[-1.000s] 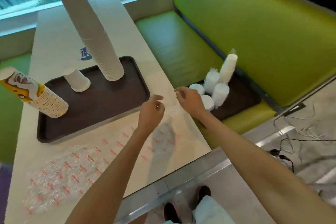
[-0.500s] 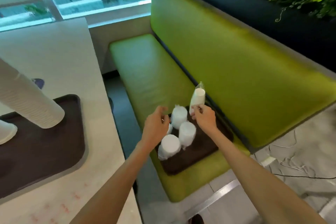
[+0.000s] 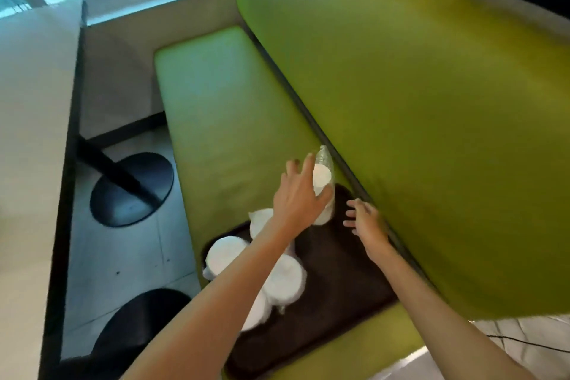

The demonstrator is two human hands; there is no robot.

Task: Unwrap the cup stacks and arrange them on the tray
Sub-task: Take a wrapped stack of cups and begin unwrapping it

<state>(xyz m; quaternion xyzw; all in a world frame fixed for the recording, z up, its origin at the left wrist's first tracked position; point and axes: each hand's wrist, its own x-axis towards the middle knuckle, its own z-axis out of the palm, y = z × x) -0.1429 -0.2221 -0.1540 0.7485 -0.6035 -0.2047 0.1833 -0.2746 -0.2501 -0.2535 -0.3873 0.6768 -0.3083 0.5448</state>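
A dark brown tray (image 3: 336, 281) lies on the green bench seat and carries several plastic-wrapped stacks of white cups. The tallest wrapped stack (image 3: 323, 176) stands at the tray's far end. My left hand (image 3: 297, 197) reaches over it with fingers spread, the palm against the stack's left side. My right hand (image 3: 365, 220) hovers open just right of that stack, not touching it. Other wrapped stacks (image 3: 223, 254) (image 3: 288, 282) stand nearer, partly hidden under my left forearm.
The green bench back (image 3: 416, 102) rises close on the right of the tray. The white table edge (image 3: 40, 133) runs along the left, with black round table bases (image 3: 132, 191) on the tiled floor between.
The view has swung down and closer to the bench. My left hand moved up to the tall wrapped stack. My right hand let go of that stack and now sits open beside it.
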